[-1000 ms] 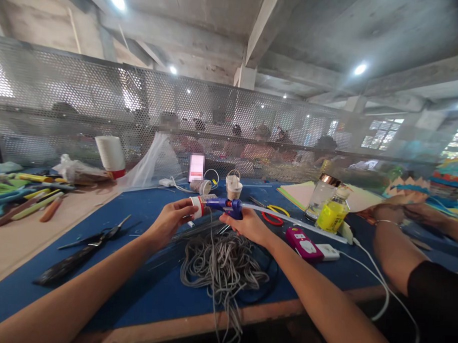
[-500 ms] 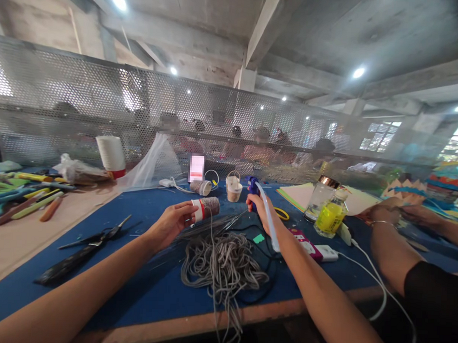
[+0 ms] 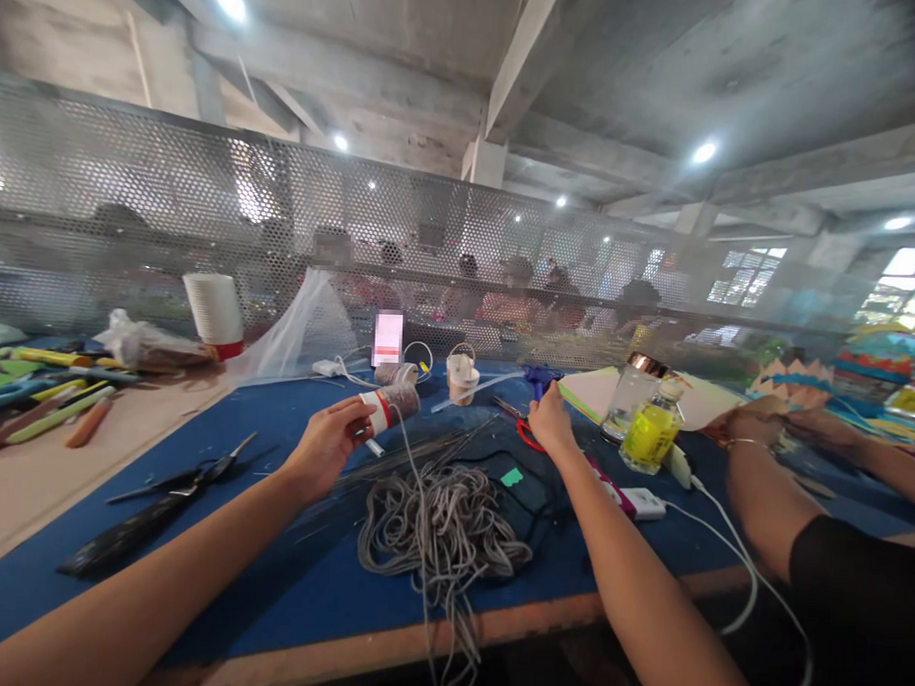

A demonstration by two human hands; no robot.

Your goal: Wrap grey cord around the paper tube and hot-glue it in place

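There across the blue tabletop sprawled tangled grey cord, a green scrap close by; leftward lay black scissors, or possibly pliers.

A smartphone with a pale pink display stands upright before a grey perforated metal panel. At the right, a clear glass jar with a copper-coloured lid stands just beside a bright yellow bottle with a pale cap, and pale sheets of paper lie behind them.

We can cross blue mat beyond our left hand, but a grey cord heap obstructs the space between our forearms.
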